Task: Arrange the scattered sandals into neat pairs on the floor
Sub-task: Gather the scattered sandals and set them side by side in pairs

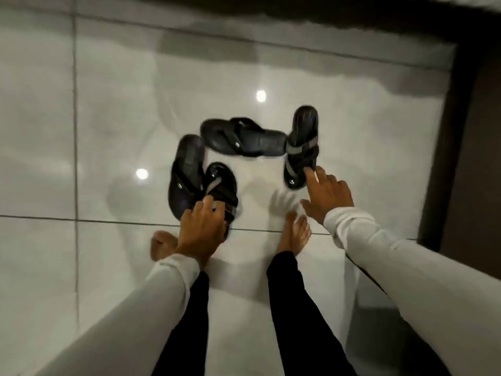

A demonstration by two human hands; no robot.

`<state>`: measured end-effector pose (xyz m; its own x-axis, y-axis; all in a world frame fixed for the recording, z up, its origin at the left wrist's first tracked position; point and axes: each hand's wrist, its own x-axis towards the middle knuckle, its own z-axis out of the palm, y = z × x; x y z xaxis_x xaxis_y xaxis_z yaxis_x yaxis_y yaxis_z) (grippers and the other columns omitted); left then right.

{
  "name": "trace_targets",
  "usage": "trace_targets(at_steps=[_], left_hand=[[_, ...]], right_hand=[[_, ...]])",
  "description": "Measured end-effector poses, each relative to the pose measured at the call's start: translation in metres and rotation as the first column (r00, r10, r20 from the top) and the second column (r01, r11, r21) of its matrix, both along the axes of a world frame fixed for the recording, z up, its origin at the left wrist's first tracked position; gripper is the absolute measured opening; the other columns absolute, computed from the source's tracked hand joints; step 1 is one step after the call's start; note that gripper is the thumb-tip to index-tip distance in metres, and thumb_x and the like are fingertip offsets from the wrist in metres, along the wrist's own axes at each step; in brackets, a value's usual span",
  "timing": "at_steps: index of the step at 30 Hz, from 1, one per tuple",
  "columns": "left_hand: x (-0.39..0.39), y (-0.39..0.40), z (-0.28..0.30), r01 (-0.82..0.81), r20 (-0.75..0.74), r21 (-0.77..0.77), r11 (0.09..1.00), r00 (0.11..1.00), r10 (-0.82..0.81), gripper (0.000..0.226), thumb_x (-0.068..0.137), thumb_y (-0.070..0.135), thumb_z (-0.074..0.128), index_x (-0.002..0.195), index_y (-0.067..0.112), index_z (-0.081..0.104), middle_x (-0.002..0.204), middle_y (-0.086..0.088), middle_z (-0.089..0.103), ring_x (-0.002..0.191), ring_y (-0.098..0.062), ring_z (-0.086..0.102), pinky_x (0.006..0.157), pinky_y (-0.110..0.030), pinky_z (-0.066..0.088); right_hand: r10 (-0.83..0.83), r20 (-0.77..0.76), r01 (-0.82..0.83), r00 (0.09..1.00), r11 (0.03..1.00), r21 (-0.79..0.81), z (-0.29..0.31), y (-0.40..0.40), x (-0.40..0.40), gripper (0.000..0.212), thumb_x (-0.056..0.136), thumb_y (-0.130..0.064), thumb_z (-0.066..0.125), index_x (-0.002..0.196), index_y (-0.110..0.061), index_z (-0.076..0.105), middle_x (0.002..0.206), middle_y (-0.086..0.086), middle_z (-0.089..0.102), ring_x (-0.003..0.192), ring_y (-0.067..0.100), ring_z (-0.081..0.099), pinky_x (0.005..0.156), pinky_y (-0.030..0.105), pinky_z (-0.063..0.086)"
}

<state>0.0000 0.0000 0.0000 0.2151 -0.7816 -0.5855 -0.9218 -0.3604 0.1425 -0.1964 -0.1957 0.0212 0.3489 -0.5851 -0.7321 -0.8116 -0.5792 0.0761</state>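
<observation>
- Left hand (202,229) grips a grey-strapped sandal (221,191) overlapping a black sandal (185,175).
- Right hand (326,196), fingers spread, touches another grey-strapped sandal's (302,142) strap.

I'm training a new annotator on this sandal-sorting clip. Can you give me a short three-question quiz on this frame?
1. How many sandals lie on the floor?
2. True or false: the left hand is on the grey-strap sandal that overlaps the plain sandal.
3. What does the right hand touch? A) the sideways sandal B) the upright grey-strap sandal C) a bare foot

Key: 1. Four. 2. True. 3. B, with fingertips at its near end; whether it is gripped cannot be told.
</observation>
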Motion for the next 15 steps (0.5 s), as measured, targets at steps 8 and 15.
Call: trace_targets(at_steps=[8, 15], left_hand=[[-0.010, -0.049, -0.126, -0.110, -0.212, 0.349, 0.931, 0.958, 0.193, 0.049, 0.091, 0.034, 0.057, 0.134, 0.012, 0.049, 0.137, -0.020, 0.047, 0.116, -0.046, 0.055, 0.093, -0.050, 0.049], [-0.038, -0.059, -0.121, -0.157, -0.151, 0.451, 0.878, 0.957, 0.249, 0.034, 0.098, 0.030, 0.051, 0.126, 0.010, 0.054, 0.131, -0.014, 0.052, 0.120, -0.037, 0.054, 0.091, -0.045, 0.048]], right_hand=[[-0.148, 0.047, 0.148, 0.988, 0.989, 0.001, -0.137, -0.045, 0.013, 0.081, 0.082, -0.019, 0.067, 0.148, -0.017, 0.021, 0.154, 0.012, 0.024, 0.114, 0.044, 0.056, 0.085, 0.050, 0.047], [-0.052, 0.026, 0.053, 0.998, 0.996, -0.066, -0.166, -0.085, 0.025, 0.055, 0.081, -0.013, 0.067, 0.130, -0.013, 0.044, 0.140, 0.020, 0.037, 0.099, 0.049, 0.060, 0.081, 0.051, 0.048]])
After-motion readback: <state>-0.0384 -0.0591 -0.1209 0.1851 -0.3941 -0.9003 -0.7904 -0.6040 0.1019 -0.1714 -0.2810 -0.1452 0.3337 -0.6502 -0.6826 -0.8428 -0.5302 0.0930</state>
